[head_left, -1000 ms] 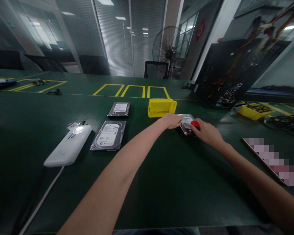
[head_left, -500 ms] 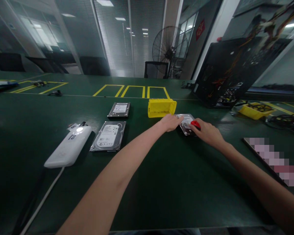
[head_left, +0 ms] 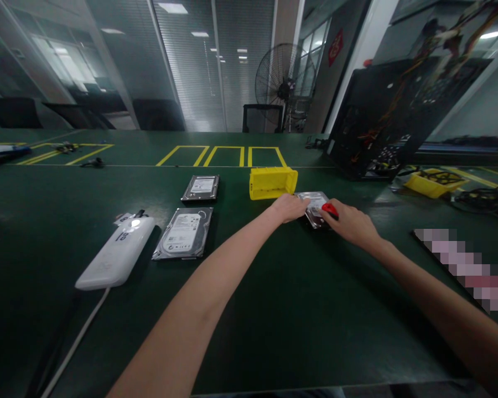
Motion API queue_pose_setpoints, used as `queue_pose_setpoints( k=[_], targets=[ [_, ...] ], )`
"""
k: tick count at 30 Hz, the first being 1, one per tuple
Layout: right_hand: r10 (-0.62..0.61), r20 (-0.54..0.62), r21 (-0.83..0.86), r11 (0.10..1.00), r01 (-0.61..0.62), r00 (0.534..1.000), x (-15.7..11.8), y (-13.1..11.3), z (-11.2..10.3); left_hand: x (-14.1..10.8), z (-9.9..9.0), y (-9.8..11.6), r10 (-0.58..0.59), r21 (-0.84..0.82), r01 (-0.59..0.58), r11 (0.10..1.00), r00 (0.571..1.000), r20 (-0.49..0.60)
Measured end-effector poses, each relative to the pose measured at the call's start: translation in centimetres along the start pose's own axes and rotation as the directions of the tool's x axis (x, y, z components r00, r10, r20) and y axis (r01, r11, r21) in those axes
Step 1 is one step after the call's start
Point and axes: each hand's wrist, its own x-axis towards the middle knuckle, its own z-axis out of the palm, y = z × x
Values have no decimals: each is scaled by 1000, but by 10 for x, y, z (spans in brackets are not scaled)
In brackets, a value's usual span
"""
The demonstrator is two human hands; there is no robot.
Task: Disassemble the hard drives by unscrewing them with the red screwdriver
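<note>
Fingers of the right hand (head_left: 351, 221) curl closed around a red handle (head_left: 329, 209) (rounded, its tip too hidden to make out) over a hard drive (head_left: 315, 202). The left fingertips touch the drive's left side; whether that left hand (head_left: 289, 208) pinches it, one cannot tell. The drive lies between both sets of fingers, a flat silvery-and-dark slab with a pale label. Just beyond the left fingers sits a ribbed-rimmed yellow plastic bin (head_left: 271, 184), its opening facing them.

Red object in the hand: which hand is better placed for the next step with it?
Right, probably. The right hand grips the red object over the hard drive; the left hand is at the drive's left side, perhaps steadying it.
</note>
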Motion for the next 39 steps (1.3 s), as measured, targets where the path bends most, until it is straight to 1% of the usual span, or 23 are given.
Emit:
queue_pose_setpoints(
  k=[4, 9, 12, 14, 15, 16, 17, 18, 19, 20, 21, 22, 23, 24, 25, 26, 28, 30, 32, 34, 36, 39],
  targets=[
    [-16, -18, -26, 1000, 15, 1000, 0, -2, -1, 3, 0, -4, 19, 27, -19, 999, 1000, -8],
    [-32, -20, -5, 999, 31, 999, -1, -1, 0, 4, -3, -1, -7, -13, 8, 1000, 1000, 19],
    [-32, -30, 58, 998, 33, 999, 2, 5, 3, -2, -5, 1, -58, -124, 57, 991, 998, 3],
    [-21, -45, 205, 978, 30, 999, 6, 11, 4, -10, -4, 1, -162, -271, 150, 951, 987, -22],
    [7, -41, 318, 948, 6, 999, 10, 13, 2, -15, -2, 0, -236, -360, 212, 909, 971, -23],
    [48, -35, 454, 891, -27, 998, 14, 15, -1, -20, 0, 0, -305, -457, 270, 848, 952, -1],
    [97, -29, 594, 802, -61, 995, 18, 15, -8, -24, 3, -1, -357, -552, 315, 772, 934, 34],
    [137, -19, 722, 687, -81, 990, 23, 14, -16, -28, 6, -2, -412, -620, 362, 696, 909, 69],
    [167, -49, 831, 554, -52, 985, 29, 11, -26, -32, 9, -3, -428, -646, 370, 668, 901, 75],
    [172, -111, 901, 432, 26, 979, 35, 7, -38, -34, 12, -3, -439, -680, 364, 637, 896, 68],
    [151, -180, 933, 341, 120, 972, 42, 2, -50, -36, 15, -3, -451, -714, 348, 608, 891, 51],
    [125, -264, 936, 275, 222, 956, 49, -4, -62, -37, 17, -3, -454, -739, 326, 590, 890, 31],
    [132, -348, 923, 219, 315, 928, 57, -10, -71, -37, 18, -2, -457, -761, 308, 571, 889, 17],
    [188, -414, 908, 155, 390, 890, 65, -16, -78, -37, 20, -2, -458, -775, 297, 558, 889, 10],
    [269, -474, 879, 94, 467, 838, 74, -22, -82, -36, 21, -1, -453, -778, 293, 556, 891, 12],
    [293, -521, 847, 61, 529, 801, 82, -28, -84, -36, 21, -1, -443, -774, 296, 559, 896, 22],
    [326, -592, 783, 15, 622, 737, 96, -39, -78, -34, 23, -1, -422, -749, 311, 585, 905, 46],
    [339, -619, 749, -20, 663, 709, 104, -49, -68, -33, 24, -1, -410, -715, 323, 621, 910, 55],
    [358, -606, 747, -51, 662, 711, 107, -57, -57, -31, 26, -2, -410, -694, 323, 644, 911, 44],
    [381, -585, 751, -79, 656, 716, 107, -62, -50, -31, 28, -3, -413, -698, 314, 644, 911, 29],
    [390, -581, 745, -98, 660, 714, 105, -63, -48, -31, 28, -3, -416, -709, 306, 635, 909, 19],
    [377, -596, 730, -113, 674, 709, 104, -62, -49, -32, 28, -2, -420, -722, 304, 621, 907, 20]
  ],
)
